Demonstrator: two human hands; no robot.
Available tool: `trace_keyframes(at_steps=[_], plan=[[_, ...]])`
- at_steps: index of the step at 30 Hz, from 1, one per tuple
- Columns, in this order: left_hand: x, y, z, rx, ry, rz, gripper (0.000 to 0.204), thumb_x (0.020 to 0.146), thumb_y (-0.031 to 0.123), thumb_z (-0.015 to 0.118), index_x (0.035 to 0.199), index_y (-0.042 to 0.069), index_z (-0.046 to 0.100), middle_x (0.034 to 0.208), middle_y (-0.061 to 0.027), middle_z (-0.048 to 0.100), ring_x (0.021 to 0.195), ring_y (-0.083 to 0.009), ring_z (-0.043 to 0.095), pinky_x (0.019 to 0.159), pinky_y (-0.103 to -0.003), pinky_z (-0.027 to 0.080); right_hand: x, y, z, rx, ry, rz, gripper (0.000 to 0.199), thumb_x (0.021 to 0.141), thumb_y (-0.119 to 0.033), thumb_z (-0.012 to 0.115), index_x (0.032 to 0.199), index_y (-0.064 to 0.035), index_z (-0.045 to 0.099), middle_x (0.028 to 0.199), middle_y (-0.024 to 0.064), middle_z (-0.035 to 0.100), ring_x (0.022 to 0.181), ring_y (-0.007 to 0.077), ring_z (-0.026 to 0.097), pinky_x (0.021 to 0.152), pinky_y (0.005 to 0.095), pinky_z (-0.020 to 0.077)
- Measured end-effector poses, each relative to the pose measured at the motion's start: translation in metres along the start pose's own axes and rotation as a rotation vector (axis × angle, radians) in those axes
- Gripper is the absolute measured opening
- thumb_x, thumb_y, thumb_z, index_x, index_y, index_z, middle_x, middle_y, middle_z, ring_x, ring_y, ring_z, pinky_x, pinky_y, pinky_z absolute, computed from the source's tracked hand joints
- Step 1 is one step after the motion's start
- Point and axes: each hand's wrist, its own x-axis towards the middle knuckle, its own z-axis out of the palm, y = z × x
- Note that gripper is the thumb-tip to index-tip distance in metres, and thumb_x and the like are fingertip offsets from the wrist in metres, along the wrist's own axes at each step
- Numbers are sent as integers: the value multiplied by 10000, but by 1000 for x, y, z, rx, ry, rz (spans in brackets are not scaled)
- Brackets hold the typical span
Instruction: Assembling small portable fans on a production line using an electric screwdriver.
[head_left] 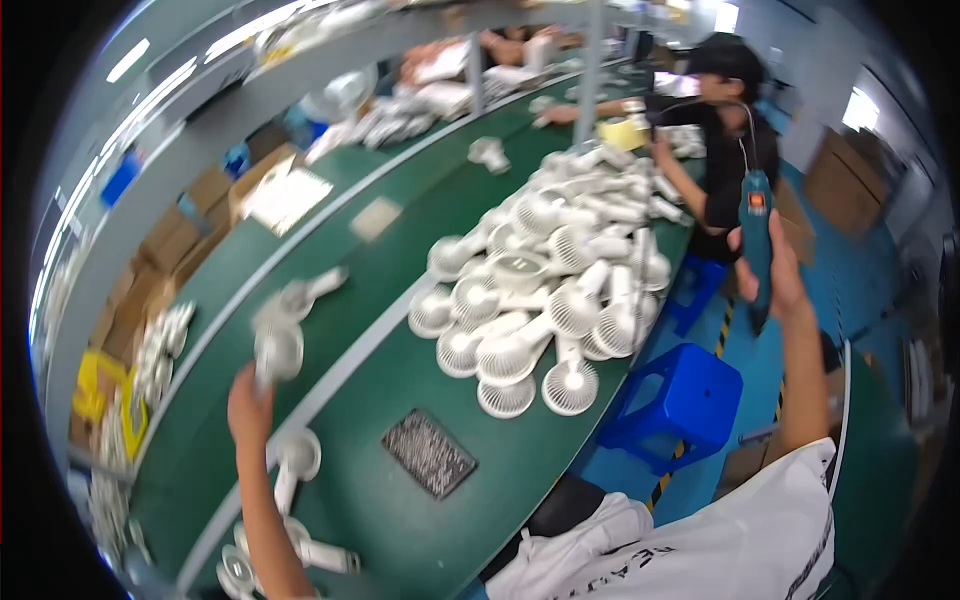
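My left hand is raised over the green conveyor belt and grips a white handheld fan by its handle; the fan is blurred by motion. My right hand is lifted at the right, off the bench, and holds a teal electric screwdriver upright, with its cable running up from the top. A large heap of white handheld fans lies on the green bench between my two hands.
A dark textured mat lies on the bench near me. More fans lie at the lower left. A blue stool stands on the blue floor. Another person in black works at the far end. Cardboard boxes line the left.
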Motion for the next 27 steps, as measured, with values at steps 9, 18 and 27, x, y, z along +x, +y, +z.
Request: trace_keyframes(at_steps=[9, 18, 27], plan=[[85, -40, 103, 250, -125, -353, 311, 790, 289, 727, 1002, 81, 638, 1005, -157, 671, 946, -365, 644, 787, -472, 530, 161, 31, 28, -236, -138, -99, 288, 984, -292, 548, 1114, -35, 564, 804, 9, 596, 632, 56, 547, 557, 197, 452], [139, 127, 130, -533, 148, -101, 498, 812, 299, 720, 1202, 14, 596, 1197, -169, 614, 1115, -296, 565, 915, -404, 459, 155, 58, 118, 79, -573, 89, 411, 1007, -286, 504, 1335, -52, 425, 1081, 89, 587, 799, 174, 609, 686, 325, 532], [51, 379, 114, -1956, -578, -12, 526, 933, 127, 636, 1365, 15, 358, 1204, -83, 555, 1062, -152, 588, 911, -310, 501, 156, 32, 159, -14, -898, -134, 490, 1021, -285, 460, 1378, 50, 451, 1403, 135, 496, 1304, 237, 448, 1120, 388, 295]])
